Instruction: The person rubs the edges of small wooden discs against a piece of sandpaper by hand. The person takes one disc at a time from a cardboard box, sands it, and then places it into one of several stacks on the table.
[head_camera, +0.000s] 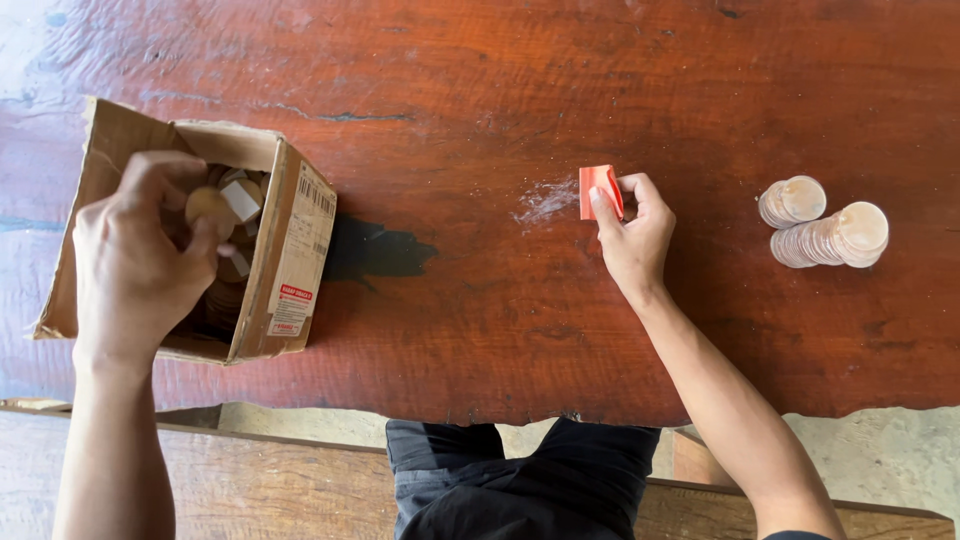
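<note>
Wooden disc (209, 207) pinched in left hand (140, 255); right hand (632, 235) pinches orange pad (599, 191).

On the bench (480, 330), a cardboard box (290, 250) sits at the left with wooden discs (228, 290) inside it, and the left hand (140, 260) is over its opening, fingers (200, 235) around one disc (208, 205). Near the middle, the right hand (632, 235) holds a folded sheet (598, 190) on the bench, with dust (545, 200) just left of it. Two stacks of discs (825, 230) lie on their sides far right, well apart from the box.
</note>
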